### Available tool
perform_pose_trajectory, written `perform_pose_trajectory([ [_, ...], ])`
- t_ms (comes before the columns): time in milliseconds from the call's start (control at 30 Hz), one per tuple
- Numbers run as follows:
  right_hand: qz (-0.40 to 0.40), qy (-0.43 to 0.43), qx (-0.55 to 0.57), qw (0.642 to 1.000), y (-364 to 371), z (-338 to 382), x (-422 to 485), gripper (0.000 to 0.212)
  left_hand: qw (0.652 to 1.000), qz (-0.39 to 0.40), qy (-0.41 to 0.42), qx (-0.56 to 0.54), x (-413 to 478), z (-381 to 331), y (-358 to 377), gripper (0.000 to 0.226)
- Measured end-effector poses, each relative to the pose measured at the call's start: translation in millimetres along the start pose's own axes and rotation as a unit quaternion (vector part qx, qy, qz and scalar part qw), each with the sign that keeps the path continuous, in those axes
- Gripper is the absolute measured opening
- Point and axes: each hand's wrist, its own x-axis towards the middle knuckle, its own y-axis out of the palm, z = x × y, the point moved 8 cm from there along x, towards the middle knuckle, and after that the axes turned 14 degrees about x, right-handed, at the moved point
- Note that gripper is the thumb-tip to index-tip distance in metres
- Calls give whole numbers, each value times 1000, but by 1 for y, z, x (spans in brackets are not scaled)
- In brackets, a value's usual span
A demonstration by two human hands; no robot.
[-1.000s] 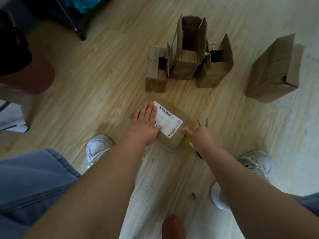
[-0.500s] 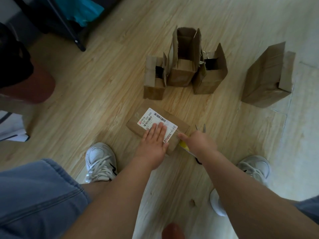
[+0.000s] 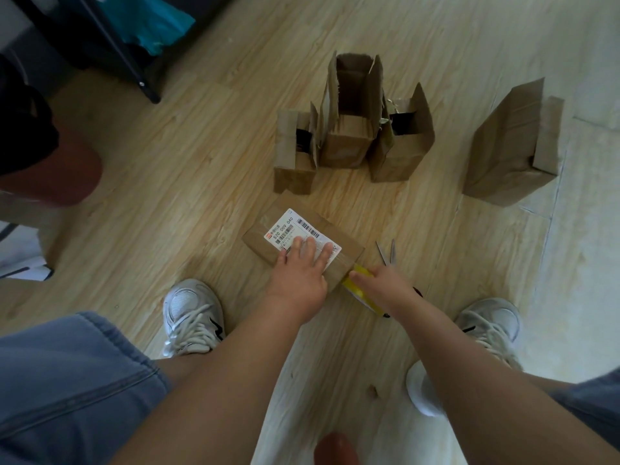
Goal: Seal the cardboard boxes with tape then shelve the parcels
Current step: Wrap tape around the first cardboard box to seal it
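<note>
I am flattening my left hand (image 3: 300, 280) on the labelled box (image 3: 265, 238), right hand (image 3: 385, 290) gripping the tape roll (image 3: 356, 284) beside it, with three open boxes (image 3: 347, 142) waiting unsealed.

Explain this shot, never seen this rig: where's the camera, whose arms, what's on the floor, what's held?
No robot here: a person wears a wide-angle camera on the head, looking down at their own arms. It is the only view. The left hand presses flat on a closed labelled box on the wood floor. The right hand grips a yellow tape roll at that box's near end. Scissors lie just beyond the roll. Further off, three open boxes stand in a cluster, and a larger box stands apart to the right. The white shoes are the person's.
</note>
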Motion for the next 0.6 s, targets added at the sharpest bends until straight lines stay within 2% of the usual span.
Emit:
perform_pose_trajectory([
  [133,2,0,-62,998,3,7,2,52,1000,2,-8,4,-1,-2,6,62],
  [233,9,2,-86,996,6,7,4,52,999,6,3,-46,0,-2,7,64],
  [367,3,5,-85,996,6,5,4,54,996,-14,12,-92,-7,6,7,81],
  [467,7,17,-80,997,7,5,4,57,998,-17,-17,-50,-17,6,16,105],
  [600,15,15,-67,998,5,4,0,57,999,3,-37,-12,-20,3,17,103],
])
